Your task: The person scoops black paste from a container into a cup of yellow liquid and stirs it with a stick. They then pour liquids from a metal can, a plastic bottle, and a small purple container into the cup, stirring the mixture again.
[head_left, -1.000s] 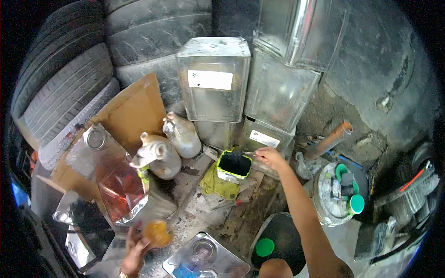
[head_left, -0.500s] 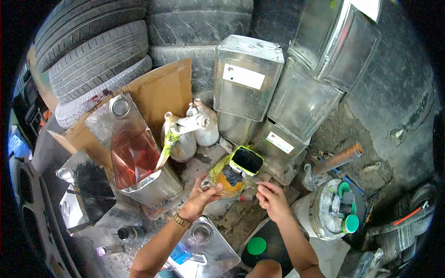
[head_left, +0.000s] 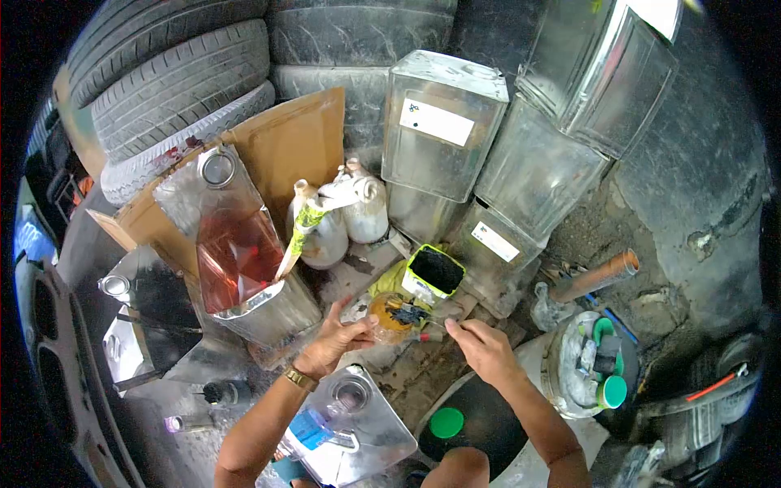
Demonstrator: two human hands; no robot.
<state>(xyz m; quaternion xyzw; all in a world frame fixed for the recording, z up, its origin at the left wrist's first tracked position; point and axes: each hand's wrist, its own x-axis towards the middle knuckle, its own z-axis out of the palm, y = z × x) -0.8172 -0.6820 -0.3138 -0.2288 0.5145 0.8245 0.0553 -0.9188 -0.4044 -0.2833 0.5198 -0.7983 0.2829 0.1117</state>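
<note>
My left hand (head_left: pixel 332 339) is curled around the side of a small round container (head_left: pixel 389 315) with orange-yellow material and a dark black clump in it. Pinched in my right hand (head_left: pixel 480 348) is a thin tool (head_left: pixel 436 321), its far end reaching into the black clump; its exact kind is too small to make out. Just beyond both hands stands a square tub (head_left: pixel 425 289) with a yellow-green rim, filled with black material. A crumpled yellow bag or cloth (head_left: pixel 387 281) lies beside the tub.
Metal tins (head_left: pixel 443 122) are stacked behind. Bottles (head_left: pixel 323 236) and a cut-open tin with reddish sides (head_left: pixel 236 260) stand at left, before cardboard (head_left: pixel 313 122) and tires (head_left: pixel 183 89). A white bucket (head_left: pixel 561 382) is at right; a tin (head_left: pixel 378 439) lies close in front.
The small container has come away from the tub, towards me. Black material that bridged the tub's edge and the container now lies in the container. The camera view has shifted slightly.
</note>
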